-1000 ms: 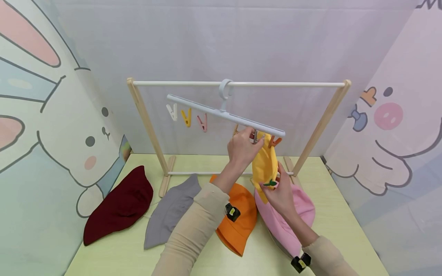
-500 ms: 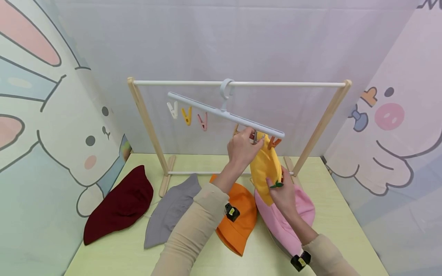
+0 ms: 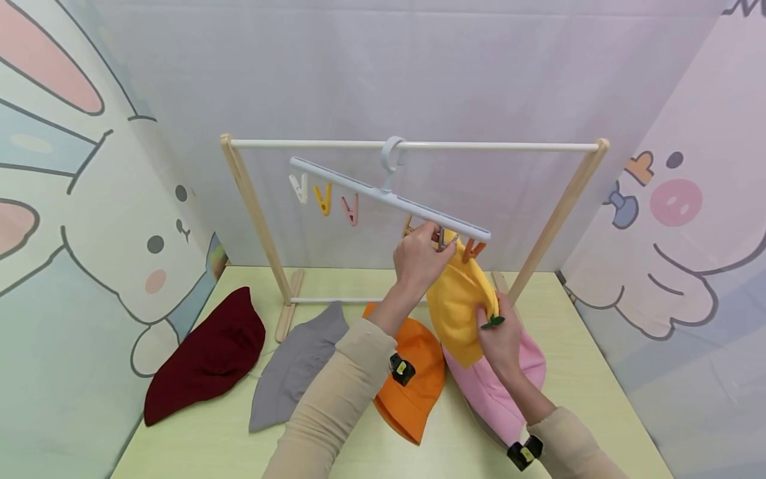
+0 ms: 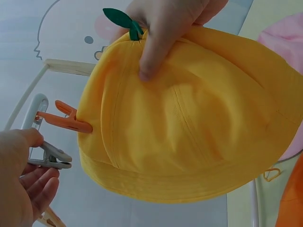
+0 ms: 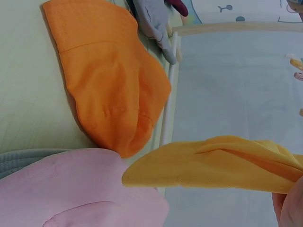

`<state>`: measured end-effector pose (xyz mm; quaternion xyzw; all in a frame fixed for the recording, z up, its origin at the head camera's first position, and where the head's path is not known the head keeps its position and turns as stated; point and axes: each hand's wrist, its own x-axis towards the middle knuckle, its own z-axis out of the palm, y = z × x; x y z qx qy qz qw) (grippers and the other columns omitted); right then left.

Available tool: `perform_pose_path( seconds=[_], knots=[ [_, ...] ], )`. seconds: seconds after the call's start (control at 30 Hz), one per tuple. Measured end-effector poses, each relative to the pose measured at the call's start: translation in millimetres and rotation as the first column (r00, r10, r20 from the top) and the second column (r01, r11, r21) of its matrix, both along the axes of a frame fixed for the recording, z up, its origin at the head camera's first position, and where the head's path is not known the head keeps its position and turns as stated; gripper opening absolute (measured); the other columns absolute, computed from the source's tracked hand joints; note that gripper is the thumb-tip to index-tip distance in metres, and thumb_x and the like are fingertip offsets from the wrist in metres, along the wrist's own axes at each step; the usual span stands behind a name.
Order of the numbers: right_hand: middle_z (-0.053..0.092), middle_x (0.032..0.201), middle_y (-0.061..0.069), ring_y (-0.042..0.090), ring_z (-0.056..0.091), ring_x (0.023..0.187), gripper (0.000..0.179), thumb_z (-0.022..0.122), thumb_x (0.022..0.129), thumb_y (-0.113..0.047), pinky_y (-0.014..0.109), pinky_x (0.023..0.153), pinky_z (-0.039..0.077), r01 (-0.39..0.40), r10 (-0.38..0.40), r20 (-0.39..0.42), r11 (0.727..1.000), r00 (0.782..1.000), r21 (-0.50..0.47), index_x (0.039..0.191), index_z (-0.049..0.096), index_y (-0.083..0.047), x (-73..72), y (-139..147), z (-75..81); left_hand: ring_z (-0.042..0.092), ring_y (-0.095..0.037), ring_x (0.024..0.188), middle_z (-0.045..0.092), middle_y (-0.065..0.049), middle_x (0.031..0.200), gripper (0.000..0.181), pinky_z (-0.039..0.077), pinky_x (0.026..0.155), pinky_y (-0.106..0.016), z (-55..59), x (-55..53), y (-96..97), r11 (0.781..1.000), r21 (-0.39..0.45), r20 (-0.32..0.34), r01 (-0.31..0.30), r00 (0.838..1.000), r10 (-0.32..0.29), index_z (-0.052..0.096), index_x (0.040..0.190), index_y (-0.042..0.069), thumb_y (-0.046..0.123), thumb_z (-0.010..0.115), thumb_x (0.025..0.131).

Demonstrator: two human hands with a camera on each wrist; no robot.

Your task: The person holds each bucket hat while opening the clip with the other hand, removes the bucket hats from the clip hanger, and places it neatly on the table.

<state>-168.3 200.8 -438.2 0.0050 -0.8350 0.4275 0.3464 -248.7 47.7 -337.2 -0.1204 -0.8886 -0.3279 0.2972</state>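
A yellow bucket hat [image 3: 456, 306] with a green leaf tip [image 3: 493, 322] hangs under the right end of the pale blue hanger [image 3: 439, 217]. An orange clip [image 4: 66, 122] bites the hat's edge. My right hand [image 3: 501, 336] pinches the crown beside the leaf, thumb on the near face in the left wrist view. Between the thumb and fingers of my left hand [image 3: 419, 263] is a grey clip [image 4: 53, 158], its jaws apart from the hat in the left wrist view. In the right wrist view, the hat appears edge-on, with only part of the right hand [image 5: 293, 208] showing.
The hanger tilts down rightward from a white rail [image 3: 509, 146]. White [image 3: 298, 188], yellow [image 3: 324, 199] and pink [image 3: 350, 209] clips hang on its left. On the table lie maroon [image 3: 209, 362], grey [image 3: 296, 366], orange [image 3: 413, 392] and pink [image 3: 479, 392] hats.
My right hand has moved right and slightly down with the hat's crown, spreading the yellow hat wider. The left hand stays at the grey clip. The hanger has shifted slightly.
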Motion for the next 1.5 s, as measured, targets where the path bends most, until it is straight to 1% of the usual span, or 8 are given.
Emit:
perform_pose_path(
  seconds=[0.2, 0.47, 0.77, 0.97, 1.1, 1.3, 1.37, 1.5],
  knots=[
    [0.063, 0.084, 0.011, 0.014, 0.052, 0.071, 0.023, 0.062, 0.081, 0.0, 0.009, 0.062, 0.038, -0.002, 0.002, -0.035, 1.0, 0.999, 0.006, 0.104, 0.059, -0.002, -0.3, 4, -1.0, 0.053, -0.006, 0.054, 0.066, 0.006, 0.08, 0.023, 0.037, 0.046, -0.018, -0.7, 0.4, -0.3, 1.0, 0.011, 0.013, 0.002, 1.0, -0.002, 0.061, 0.083, 0.017, 0.038, 0.067, 0.079],
    [0.064, 0.081, 0.011, 0.014, 0.051, 0.068, 0.018, 0.063, 0.08, 0.002, 0.009, 0.062, 0.038, 0.01, -0.007, -0.077, 0.999, 0.997, 0.039, 0.098, 0.061, 0.0, 0.7, 9, 1.3, 0.056, -0.004, 0.058, 0.063, 0.008, 0.079, 0.022, 0.038, 0.047, -0.018, -1.8, 0.3, 0.9, 1.0, 0.025, 0.016, -0.005, 1.0, 0.004, 0.061, 0.085, 0.017, 0.038, 0.066, 0.08],
    [0.063, 0.078, 0.012, 0.014, 0.05, 0.065, 0.015, 0.064, 0.078, 0.004, 0.011, 0.062, 0.037, 0.008, 0.007, -0.128, 0.993, 0.992, 0.117, 0.092, 0.061, 0.001, 2.4, 13, 4.3, 0.056, -0.005, 0.06, 0.063, 0.009, 0.081, 0.021, 0.039, 0.049, -0.02, -1.7, 0.6, 2.5, 0.999, 0.043, 0.042, -0.002, 0.999, 0.0, 0.059, 0.086, 0.018, 0.037, 0.066, 0.08],
    [0.063, 0.08, 0.013, 0.019, 0.054, 0.066, 0.016, 0.066, 0.075, 0.005, 0.009, 0.065, 0.037, -0.005, 0.034, -0.156, 0.983, 0.987, 0.182, 0.091, 0.061, 0.002, 3.3, 17, 6.6, 0.055, -0.006, 0.06, 0.062, 0.008, 0.082, 0.022, 0.039, 0.049, -0.02, -3.1, 0.5, 1.8, 0.999, 0.045, 0.066, -0.006, 0.998, 0.003, 0.059, 0.086, 0.017, 0.037, 0.066, 0.08],
    [0.064, 0.08, 0.013, 0.021, 0.055, 0.068, 0.017, 0.066, 0.074, 0.006, 0.012, 0.067, 0.038, -0.011, 0.049, -0.18, 0.979, 0.982, 0.205, 0.09, 0.062, 0.002, 3.4, 19, 7.6, 0.057, -0.005, 0.062, 0.061, 0.009, 0.083, 0.021, 0.041, 0.05, -0.021, -3.7, 0.9, 1.4, 0.998, 0.057, 0.081, -0.002, 0.997, -0.003, 0.059, 0.087, 0.017, 0.036, 0.065, 0.081],
    [0.061, 0.077, 0.011, 0.018, 0.052, 0.066, 0.016, 0.067, 0.073, 0.005, 0.02, 0.063, 0.04, -0.03, 0.071, -0.164, 0.97, 0.984, 0.243, 0.088, 0.061, 0.0, 5.2, 20, 10.4, 0.06, -0.005, 0.067, 0.062, 0.009, 0.085, 0.02, 0.044, 0.055, -0.022, -6.1, 1.9, 0.6, 0.996, 0.086, 0.118, 0.0, 0.993, -0.011, 0.058, 0.087, 0.018, 0.036, 0.064, 0.082],
    [0.061, 0.076, 0.01, 0.018, 0.051, 0.065, 0.016, 0.067, 0.073, 0.005, 0.022, 0.062, 0.041, -0.039, 0.082, -0.16, 0.966, 0.984, 0.254, 0.087, 0.06, 0.0, 5.9, 21, 11.3, 0.061, -0.006, 0.068, 0.063, 0.008, 0.086, 0.021, 0.044, 0.055, -0.023, -7.3, 2.4, 0.2, 0.995, 0.098, 0.12, 0.003, 0.993, -0.015, 0.058, 0.09, 0.017, 0.035, 0.064, 0.082],
    [0.059, 0.075, 0.009, 0.017, 0.05, 0.065, 0.016, 0.067, 0.073, 0.005, 0.023, 0.061, 0.04, -0.056, 0.105, -0.169, 0.961, 0.98, 0.27, 0.086, 0.06, 0.0, 7.5, 22, 13.4, 0.062, -0.007, 0.069, 0.066, 0.006, 0.089, 0.027, 0.046, 0.057, -0.024, -9.9, 4.0, -1.2, 0.992, 0.123, 0.12, 0.006, 0.993, -0.021, 0.06, 0.102, 0.015, 0.033, 0.064, 0.082]
  ],
)
